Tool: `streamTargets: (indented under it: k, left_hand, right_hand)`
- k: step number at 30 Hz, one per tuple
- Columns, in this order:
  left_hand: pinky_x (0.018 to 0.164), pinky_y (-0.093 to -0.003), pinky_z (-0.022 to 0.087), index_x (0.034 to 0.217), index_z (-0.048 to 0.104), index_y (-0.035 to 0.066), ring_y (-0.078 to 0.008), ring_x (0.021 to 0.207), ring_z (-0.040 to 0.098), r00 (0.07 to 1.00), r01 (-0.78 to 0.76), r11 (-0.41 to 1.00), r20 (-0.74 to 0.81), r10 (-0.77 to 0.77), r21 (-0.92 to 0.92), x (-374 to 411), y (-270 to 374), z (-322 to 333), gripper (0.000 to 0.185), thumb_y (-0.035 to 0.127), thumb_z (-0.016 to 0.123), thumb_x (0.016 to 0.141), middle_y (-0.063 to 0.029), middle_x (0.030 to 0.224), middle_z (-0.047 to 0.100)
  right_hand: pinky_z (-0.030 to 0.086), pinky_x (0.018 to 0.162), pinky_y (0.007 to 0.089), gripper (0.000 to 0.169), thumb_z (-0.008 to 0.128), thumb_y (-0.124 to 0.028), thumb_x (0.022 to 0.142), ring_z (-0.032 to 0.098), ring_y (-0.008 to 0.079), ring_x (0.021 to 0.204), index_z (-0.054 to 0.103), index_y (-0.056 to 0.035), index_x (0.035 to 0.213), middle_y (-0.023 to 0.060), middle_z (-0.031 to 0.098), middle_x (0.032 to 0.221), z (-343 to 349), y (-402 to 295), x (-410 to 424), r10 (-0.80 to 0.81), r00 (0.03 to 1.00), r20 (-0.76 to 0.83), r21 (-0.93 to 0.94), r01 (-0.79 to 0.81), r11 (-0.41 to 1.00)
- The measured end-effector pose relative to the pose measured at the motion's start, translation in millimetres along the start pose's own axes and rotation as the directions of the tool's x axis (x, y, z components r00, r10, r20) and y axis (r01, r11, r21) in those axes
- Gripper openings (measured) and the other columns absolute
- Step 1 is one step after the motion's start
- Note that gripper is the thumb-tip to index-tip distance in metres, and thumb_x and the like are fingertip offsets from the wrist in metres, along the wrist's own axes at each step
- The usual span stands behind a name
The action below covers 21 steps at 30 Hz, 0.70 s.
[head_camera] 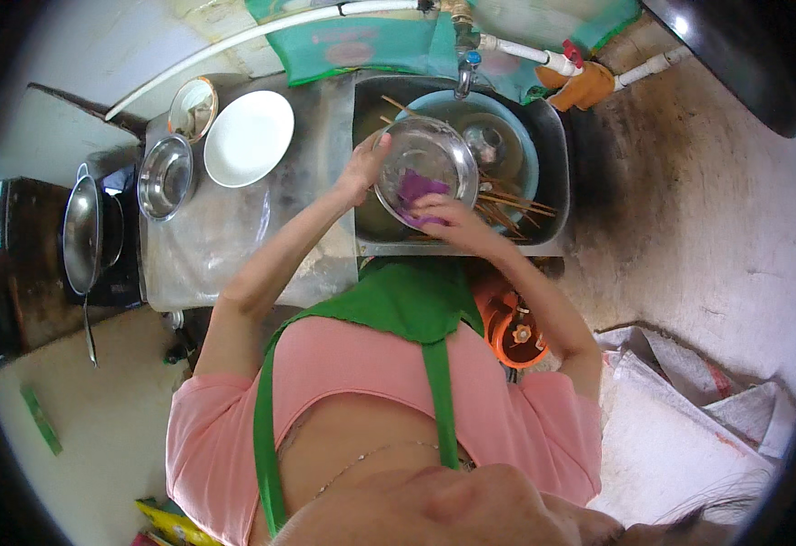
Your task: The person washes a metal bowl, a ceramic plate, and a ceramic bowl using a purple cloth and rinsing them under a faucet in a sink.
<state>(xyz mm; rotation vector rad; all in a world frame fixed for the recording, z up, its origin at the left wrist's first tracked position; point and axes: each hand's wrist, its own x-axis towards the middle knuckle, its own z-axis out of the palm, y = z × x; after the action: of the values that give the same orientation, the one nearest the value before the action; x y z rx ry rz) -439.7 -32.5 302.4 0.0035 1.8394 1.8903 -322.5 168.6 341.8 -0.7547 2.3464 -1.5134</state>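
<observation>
A stainless steel bowl (pixel 432 147) is held tilted over the sink (pixel 563 164), its inside facing up towards me. My left hand (pixel 364 170) grips its left rim, thumb over the edge. Pressed to the lower inside of the bowl is a purple cloth (pixel 420 188), with my right hand (pixel 447 215) closed over it. Beneath, a light blue basin (pixel 531 167) stands in the sink with cloudy water. In it lie a round metal vessel (pixel 485 142), partly hidden by the bowl, and several wooden chopsticks (pixel 514 199).
On the steel counter (pixel 234 252) to the left are a white plate (pixel 249 140), a metal bowl (pixel 166 179) and a patterned bowl (pixel 195 109) with something inside. A wok (pixel 83 235) stands further left. The tap (pixel 467 72) overhangs the sink. An orange bucket (pixel 522 341) sits below.
</observation>
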Motion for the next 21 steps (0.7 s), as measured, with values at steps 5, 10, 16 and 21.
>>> streamTargets:
  k: [5,10,16,21]
  left_hand:
    - [0.079,-0.0327,0.048,0.130,0.040,0.010,-0.0157,0.101,0.052,0.951,0.307,0.950,0.054,-0.304,-0.062,-43.4,69.1,39.1,0.046,0.038,0.044,0.094,-0.0047,0.117,0.053]
    - [0.078,-0.0321,0.048,0.130,0.041,0.010,-0.0143,0.100,0.053,1.000,-0.006,0.985,0.008,0.008,-0.171,-14.9,22.6,16.9,0.044,0.036,0.043,0.095,-0.0035,0.112,0.056]
    - [0.068,-0.0324,0.051,0.131,0.040,0.009,-0.0168,0.095,0.056,0.974,0.227,0.972,0.000,-0.227,-0.064,-37.3,44.0,22.1,0.047,0.036,0.044,0.094,-0.0079,0.112,0.056]
    - [0.063,-0.0323,0.052,0.131,0.040,0.009,-0.0164,0.094,0.057,0.992,0.113,0.992,-0.045,-0.116,-0.059,-38.7,59.9,43.2,0.048,0.037,0.045,0.093,-0.0081,0.111,0.056]
  right_hand:
    - [0.036,0.097,0.0358,0.037,0.058,-0.008,0.078,0.050,0.0310,0.109,0.056,-0.0023,0.114,0.0156,0.052,0.118,-47.3,29.2,16.7,-0.033,0.968,-0.248,-0.299,-0.044,0.953]
    - [0.035,0.098,0.0355,0.035,0.050,-0.018,0.088,0.048,0.0308,0.113,0.052,0.0013,0.117,0.0170,0.047,0.127,9.9,-26.5,49.9,0.114,0.963,-0.243,0.053,-0.105,0.993]
    - [0.029,0.104,0.0393,0.040,0.047,-0.024,0.090,0.041,0.0324,0.121,0.050,0.0014,0.121,0.0200,0.046,0.129,-26.6,6.4,-5.2,-0.045,0.998,-0.044,-0.481,0.018,0.877]
    - [0.027,0.105,0.0379,0.044,0.042,-0.026,0.092,0.036,0.0331,0.125,0.044,0.0013,0.127,0.0206,0.041,0.133,2.5,32.9,58.3,0.044,0.942,-0.332,-0.207,-0.118,0.971]
